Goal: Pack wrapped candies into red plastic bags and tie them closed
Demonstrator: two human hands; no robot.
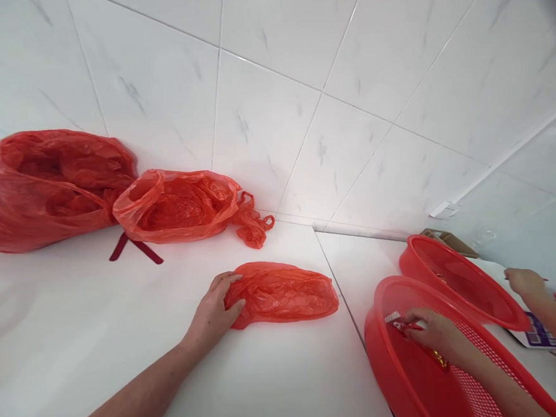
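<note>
On the white table, a red plastic bag [284,294] lies open, with crumpled film showing inside. My left hand [220,301] grips its left end, thumb in front and fingers over the edge. At the right, my right hand [429,331] reaches over a red plastic basket [388,353] with perforated walls. Its fingers are closed on a small red-and-white packet [398,323]; the packet's exact kind is unclear. Below that hand, a shiny gold piece [441,359] shows against the basket.
A large red bag [62,192], a smaller open red bag [182,205] and a crumpled one [252,226] line the tiled wall. Dark red strips [135,249] lie before them. Behind my basket stands another red basket [468,284], beside another person's hand [528,283].
</note>
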